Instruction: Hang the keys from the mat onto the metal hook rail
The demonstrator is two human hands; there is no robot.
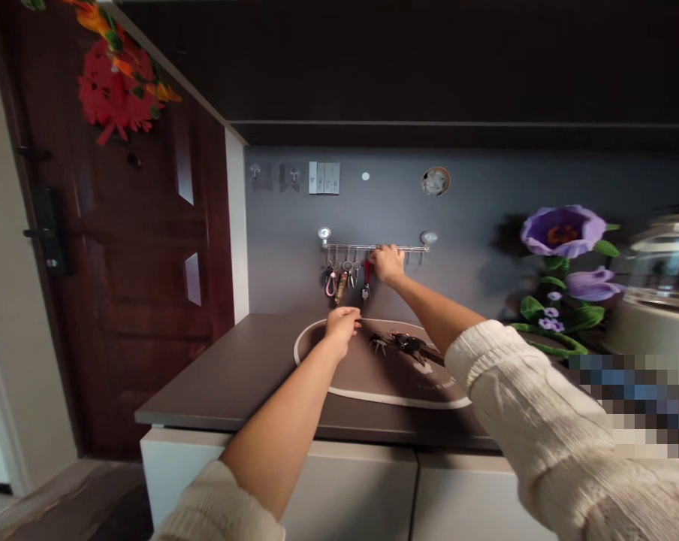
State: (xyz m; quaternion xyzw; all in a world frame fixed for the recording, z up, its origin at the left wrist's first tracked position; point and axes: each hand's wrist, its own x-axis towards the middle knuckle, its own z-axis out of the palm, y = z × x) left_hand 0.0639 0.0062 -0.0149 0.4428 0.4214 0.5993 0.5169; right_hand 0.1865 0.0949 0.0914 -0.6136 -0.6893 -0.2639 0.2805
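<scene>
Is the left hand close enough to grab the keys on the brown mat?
Probably yes: the left hand is just left of the keys lying on the brown mat, and nothing seems to block the way between them. How high the hand is above the mat is hard to tell.

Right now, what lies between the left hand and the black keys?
In the head view, a smaller key bunch on the mat lies between the left hand and the black keys.

Pretty clearly a home entryway imo: dark red door (131,308) with a chunky lock (52,233) and lacy red decoration (111,94) on the left, key rack (348,246) above the bench (232,364), purple flowers (565,231) over on the right.
</scene>
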